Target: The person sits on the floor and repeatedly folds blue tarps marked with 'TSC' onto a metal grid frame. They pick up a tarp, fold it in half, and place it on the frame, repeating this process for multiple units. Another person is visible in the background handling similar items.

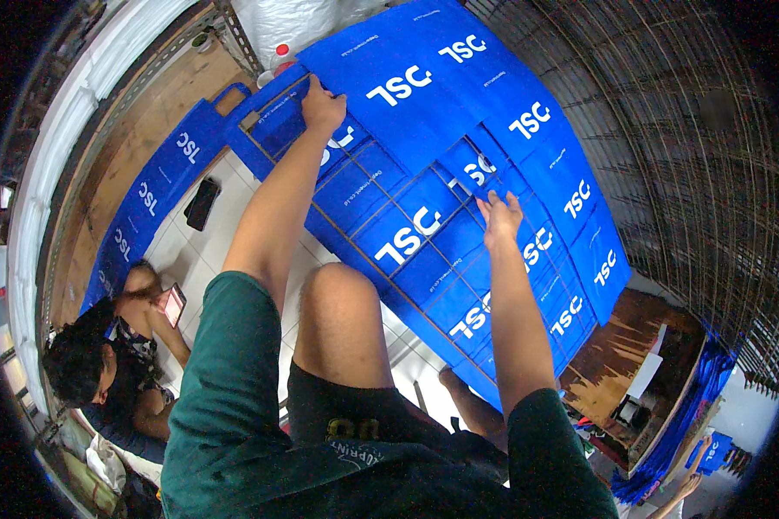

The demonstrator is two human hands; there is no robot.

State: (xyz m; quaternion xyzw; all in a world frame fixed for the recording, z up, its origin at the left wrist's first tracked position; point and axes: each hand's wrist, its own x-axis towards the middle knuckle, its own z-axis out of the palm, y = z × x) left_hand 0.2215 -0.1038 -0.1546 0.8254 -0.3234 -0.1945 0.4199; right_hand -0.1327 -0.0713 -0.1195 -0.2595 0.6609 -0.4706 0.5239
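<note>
Several flat blue fabric bags [424, 112] with white lettering lie overlapped on a wire-grid shelf [381, 251] in front of me. My left hand [322, 105] reaches far out and rests palm-down on the far left bags, fingers spread near a bag edge. Nearer to me, my right hand [498, 216] presses flat on a bag [459, 173] in the middle of the pile, fingers apart. Neither hand grips anything that I can see. My bent knee [342, 303] is raised between my arms.
More blue bags [151, 203] lie along a wooden shelf at left. A dark phone [202, 203] lies on the white tiled floor below. A person [121, 355] sits low at left holding a phone. A wire mesh wall [666, 112] stands right; a wooden table [632, 363] with bags lower right.
</note>
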